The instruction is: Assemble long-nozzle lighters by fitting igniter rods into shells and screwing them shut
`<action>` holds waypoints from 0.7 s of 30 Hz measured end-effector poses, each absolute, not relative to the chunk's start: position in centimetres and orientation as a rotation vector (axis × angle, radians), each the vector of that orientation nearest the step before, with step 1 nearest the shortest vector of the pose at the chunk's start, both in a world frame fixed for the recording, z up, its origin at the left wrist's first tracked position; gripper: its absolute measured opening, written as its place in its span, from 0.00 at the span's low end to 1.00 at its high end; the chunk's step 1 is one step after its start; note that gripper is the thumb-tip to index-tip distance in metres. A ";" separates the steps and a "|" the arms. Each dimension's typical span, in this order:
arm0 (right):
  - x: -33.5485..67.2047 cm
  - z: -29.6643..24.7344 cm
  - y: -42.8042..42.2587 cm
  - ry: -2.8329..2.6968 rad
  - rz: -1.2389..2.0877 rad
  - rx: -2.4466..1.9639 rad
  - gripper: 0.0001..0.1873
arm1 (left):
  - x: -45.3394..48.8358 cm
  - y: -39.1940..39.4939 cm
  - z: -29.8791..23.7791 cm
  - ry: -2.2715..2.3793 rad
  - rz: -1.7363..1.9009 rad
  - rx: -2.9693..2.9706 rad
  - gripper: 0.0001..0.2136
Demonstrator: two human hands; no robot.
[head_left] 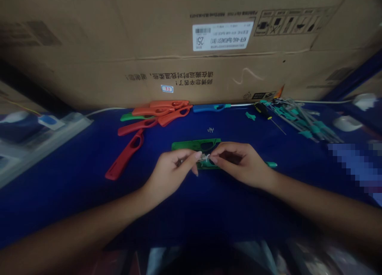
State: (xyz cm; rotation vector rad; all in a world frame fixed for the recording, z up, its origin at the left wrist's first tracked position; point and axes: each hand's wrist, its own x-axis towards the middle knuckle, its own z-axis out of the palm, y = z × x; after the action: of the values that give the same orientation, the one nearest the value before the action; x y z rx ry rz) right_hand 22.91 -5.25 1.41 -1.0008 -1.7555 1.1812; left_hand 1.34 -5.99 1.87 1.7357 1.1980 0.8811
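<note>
Working a small part point(204, 157) between both hands

The left hand point(173, 163) has thumb and forefinger pinched on the small part, which looks pale and partly metallic. The right hand point(247, 163) meets it tip to tip, its thumb and forefinger seemingly closed on a whitish end. Neither set of fingers is released; blur hides exactly what each tip grips.

The small part sits in the gap between the two hands, over the green plastic. Just beyond the fingertips lies a green shell point(182, 145), hollow side up. Right below them is a second green piece point(209, 166), mostly covered by the right hand, and a teal tip point(271, 164) shows past that hand's far side.

The step in hand looks like fine fingertip adjusting or joining of the small part, held clear of full seating as far as can be judged. The next move seems to call for a light, steady pinch from the left fingers, careful turning by the right ones, and no dropping of so tiny a piece.

Farther ahead of the fingers are a few screws point(210, 129). Red and orange handles point(170, 112) lie ahead and to their left. A blue handle point(209, 108) lies straight ahead, with a screwdriver point(263, 110) and a heap of metal tubes point(304, 117) off to the right.
</note>
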 end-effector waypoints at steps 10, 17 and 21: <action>22.8 1.5 -5.3 -1.769 1.170 -1.057 0.12 | 1.5 -6.0 1.8 1.193 0.876 1.709 0.21; 22.9 1.7 -5.2 -1.754 1.213 -1.094 0.13 | 1.4 -5.9 1.9 1.170 0.869 1.727 0.20; 22.7 1.8 -5.2 -1.692 1.250 -1.074 0.14 | 1.4 -5.8 1.8 1.184 0.880 1.731 0.19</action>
State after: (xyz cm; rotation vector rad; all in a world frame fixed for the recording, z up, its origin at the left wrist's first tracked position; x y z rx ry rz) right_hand 22.74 -5.21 1.75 -1.0745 -1.6923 1.2496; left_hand 1.38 -5.82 1.82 1.7313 1.1844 0.8796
